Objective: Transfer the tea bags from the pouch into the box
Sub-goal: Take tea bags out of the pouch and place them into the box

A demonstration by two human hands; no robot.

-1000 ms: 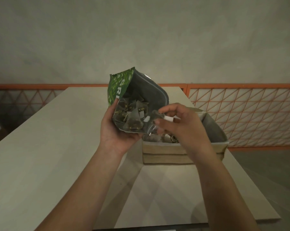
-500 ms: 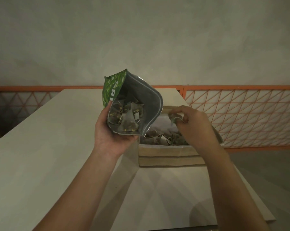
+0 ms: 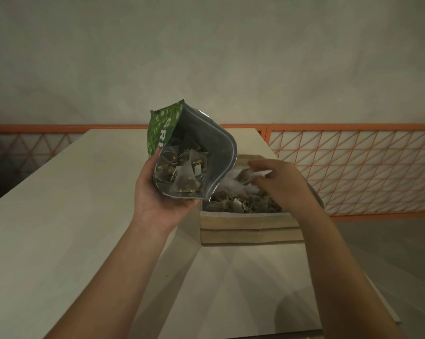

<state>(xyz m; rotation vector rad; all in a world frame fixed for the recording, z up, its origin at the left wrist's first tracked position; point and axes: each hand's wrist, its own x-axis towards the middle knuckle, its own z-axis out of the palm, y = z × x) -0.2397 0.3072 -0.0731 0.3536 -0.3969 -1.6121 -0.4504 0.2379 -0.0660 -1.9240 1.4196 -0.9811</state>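
Left hand (image 3: 157,201) grips pouch (image 3: 206,152) tilted beside box (image 3: 249,231); right hand (image 3: 279,184) fingers pinch tea bag (image 3: 249,176) over box. Release low, return for more.

Box's (image 3: 250,231) far wall behind right hand (image 3: 279,184)

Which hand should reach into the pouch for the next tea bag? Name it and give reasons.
Right. The left hand grips the pouch, holding its mouth open. The right hand is over the box, beside the pouch's mouth.
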